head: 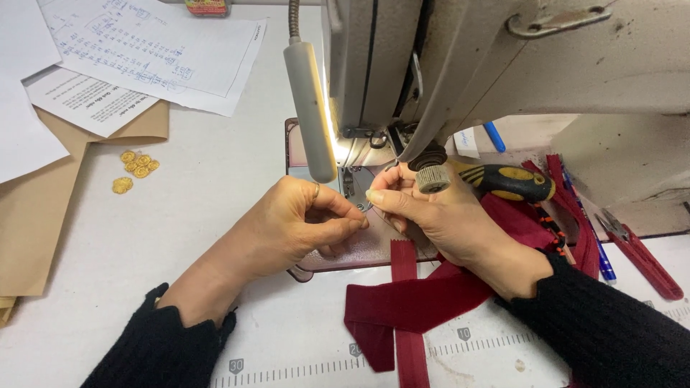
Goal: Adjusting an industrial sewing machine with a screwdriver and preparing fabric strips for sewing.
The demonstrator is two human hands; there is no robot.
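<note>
In the head view, the left hand and the right hand are meeting just in front of the needle of the sewing machine. The left thumb and forefinger are pressing together, pinching something very thin, most likely a thread, too fine to make out. The right forefinger and thumb are closing on the same spot, fingertips nearly touching the left ones. The dark red fabric strip is lying under the right wrist, running from the machine bed down over the table edge, with more red fabric bunching to the right.

The likeliest trouble, as I judge it, is that the fingertips are working very near the needle and presser foot; any start of the machine would catch them. The thread could also slip from so light a pinch. The right wrist is resting on the strip, so a shift of that arm could drag the strip out of line.

Around them, the lamp on its bendy neck is hanging just left of the needle, crowding the left hand's room and blocking part of the view. A yellow-and-black screwdriver is lying just behind the right hand. Red-handled pliers and a blue pen are sitting further right. Gold buttons and papers are lying well apart on the left.
</note>
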